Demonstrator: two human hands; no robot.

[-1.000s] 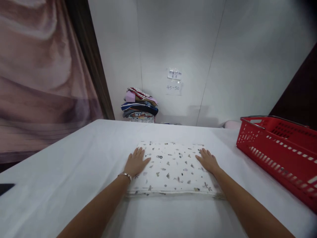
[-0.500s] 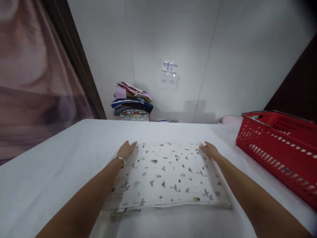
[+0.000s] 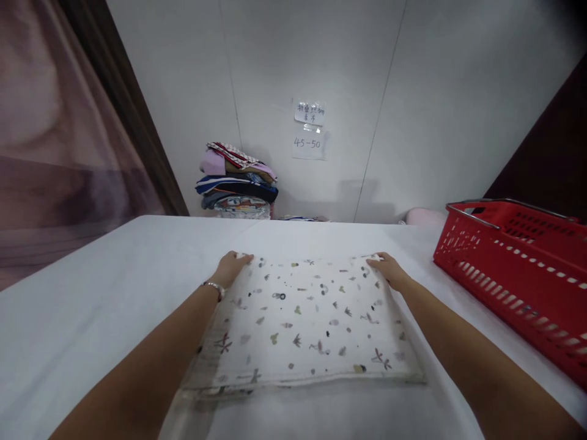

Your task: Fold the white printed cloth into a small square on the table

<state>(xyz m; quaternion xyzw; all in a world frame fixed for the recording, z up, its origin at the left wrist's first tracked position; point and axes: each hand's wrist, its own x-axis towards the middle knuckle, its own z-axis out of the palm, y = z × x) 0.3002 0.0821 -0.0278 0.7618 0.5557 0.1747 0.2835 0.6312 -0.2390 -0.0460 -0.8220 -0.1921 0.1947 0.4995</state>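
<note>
A white cloth [image 3: 307, 318] printed with small plants and shapes lies folded on the white table [image 3: 114, 293], its layered edge towards me. My left hand [image 3: 232, 269] pinches its far left corner, thumb on top. At the far right corner my right hand [image 3: 385, 269] grips the cloth in the same way. A bracelet circles my left wrist.
On the right of the table stands a red basket [image 3: 513, 275] with metal handles. Behind the table's far edge is a stack of folded fabrics [image 3: 238, 183]. Paper notes [image 3: 309, 142] hang on the wall, and a curtain [image 3: 59, 140] is at the left.
Both hands have closed on the far corners, which are now slightly raised. The camera view has shifted a little.
</note>
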